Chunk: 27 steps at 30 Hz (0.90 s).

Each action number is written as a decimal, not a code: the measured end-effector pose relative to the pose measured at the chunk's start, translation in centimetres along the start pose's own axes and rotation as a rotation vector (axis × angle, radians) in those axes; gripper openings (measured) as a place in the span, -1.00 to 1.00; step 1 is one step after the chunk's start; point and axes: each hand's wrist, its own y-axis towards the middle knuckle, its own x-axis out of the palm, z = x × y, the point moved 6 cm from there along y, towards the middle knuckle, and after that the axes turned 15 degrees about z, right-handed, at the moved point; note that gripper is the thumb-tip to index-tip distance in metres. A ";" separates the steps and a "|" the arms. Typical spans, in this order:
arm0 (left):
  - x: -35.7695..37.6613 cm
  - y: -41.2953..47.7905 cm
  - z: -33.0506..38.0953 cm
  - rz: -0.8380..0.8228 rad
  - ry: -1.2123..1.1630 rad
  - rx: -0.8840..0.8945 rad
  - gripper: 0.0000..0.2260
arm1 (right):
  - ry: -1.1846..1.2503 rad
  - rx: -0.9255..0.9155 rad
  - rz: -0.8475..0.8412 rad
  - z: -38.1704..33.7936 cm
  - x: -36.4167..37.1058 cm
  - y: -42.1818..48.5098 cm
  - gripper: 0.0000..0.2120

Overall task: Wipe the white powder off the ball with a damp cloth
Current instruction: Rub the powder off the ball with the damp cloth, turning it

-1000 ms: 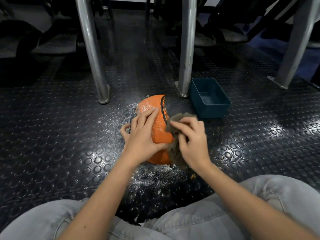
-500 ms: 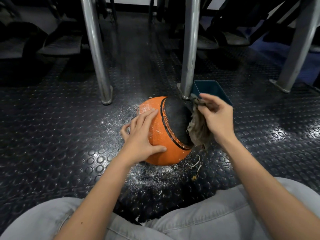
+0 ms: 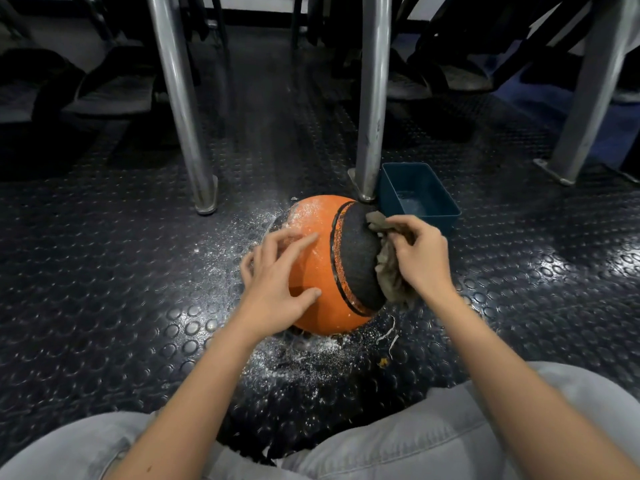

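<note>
Powder (image 3: 304, 216) clings to the ball (image 3: 322, 271) by your spread left hand (image 3: 273, 282); your right hand (image 3: 420, 258) pinches the cloth (image 3: 389, 271) on the black panel (image 3: 356, 258). Roll it, wipe there firmly.

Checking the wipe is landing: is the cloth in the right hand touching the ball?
Touching. The head view shows the cloth, gripped by the right hand, pressed against the black panel of the ball, no gap.

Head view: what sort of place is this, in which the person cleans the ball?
Probably a gym or sports hall, though not certain: a black studded rubber floor, steel legs of benches or equipment, and an orange and black ball.
</note>
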 end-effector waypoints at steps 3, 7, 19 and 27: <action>-0.1 -0.4 0.1 0.092 -0.033 -0.105 -0.39 | -0.100 -0.126 -0.051 -1.5 -0.3 -1.1 -0.77; -0.4 -0.6 -0.8 0.225 -0.004 -0.273 -0.40 | -0.007 -0.192 -0.526 -4.0 -0.9 -1.1 -0.71; -0.6 1.0 -2.5 -0.031 -0.212 -0.212 -0.47 | 0.050 -0.476 -0.158 -4.1 0.9 -2.8 -0.66; -0.2 0.2 -0.6 0.006 -0.254 -0.082 -0.44 | 0.009 -0.110 -0.004 -1.4 -0.4 -0.7 -0.72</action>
